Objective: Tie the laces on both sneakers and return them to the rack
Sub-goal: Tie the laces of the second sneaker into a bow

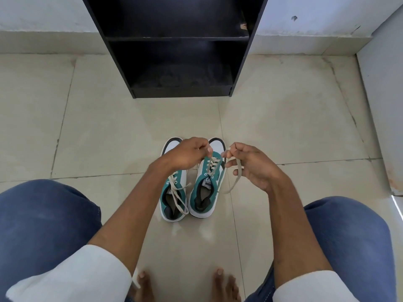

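Two teal and white sneakers stand side by side on the tiled floor, toes pointing to the rack. The left sneaker (173, 200) has loose cream laces lying across its opening. Over the right sneaker (207, 188) my left hand (187, 154) pinches one lace end near the top eyelets. My right hand (253, 165) grips the other lace (234, 178), which loops down past the shoe's right side. The black shoe rack (181, 46) stands beyond them against the wall, its two visible shelves bare.
My knees in blue jeans frame the bottom corners, and my bare feet (185, 284) rest on the floor below the shoes. A white wall edge (383, 105) runs along the right. Beige floor tiles surround the sneakers.
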